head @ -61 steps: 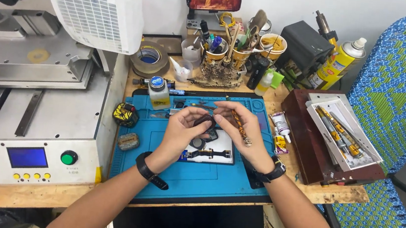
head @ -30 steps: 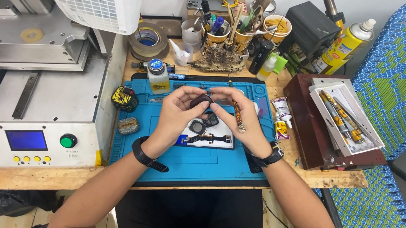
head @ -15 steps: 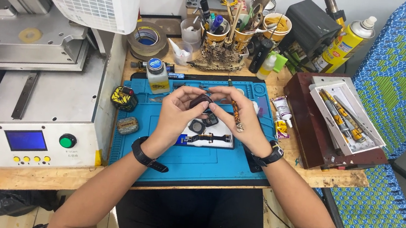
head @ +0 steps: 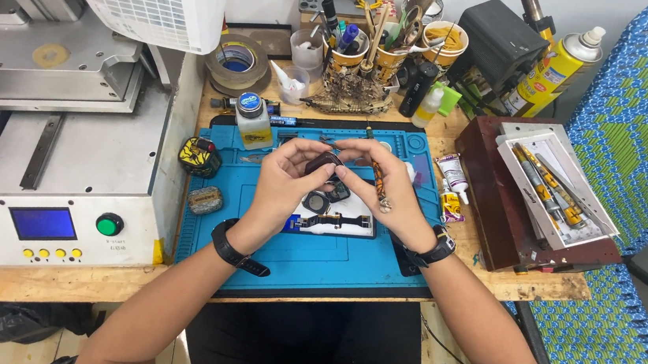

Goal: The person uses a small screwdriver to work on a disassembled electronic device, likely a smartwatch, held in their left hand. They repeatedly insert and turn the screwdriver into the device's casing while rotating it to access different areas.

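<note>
Over the blue work mat [head: 308, 264], my left hand [head: 286, 182] and my right hand [head: 383, 188] pinch one small dark part [head: 324, 162] between their fingertips. My right hand also carries a slim patterned tool [head: 378, 183], its tip pointing down toward the mat. Below the hands lies a small dark tray [head: 333, 222] with a round part and a thin flex strip. Each wrist wears a black band.
A grey machine [head: 57, 156] with a screen and buttons fills the left. A small bottle [head: 251, 119], tape rolls [head: 234, 62], cups of tools [head: 376, 48] and a yellow spray can [head: 557, 66] stand behind the mat. A brown box with a tool tray [head: 553, 188] is right.
The hands have lifted slightly off the mat and closed together on the small dark part. The view has shifted a little downward since two seconds ago.
</note>
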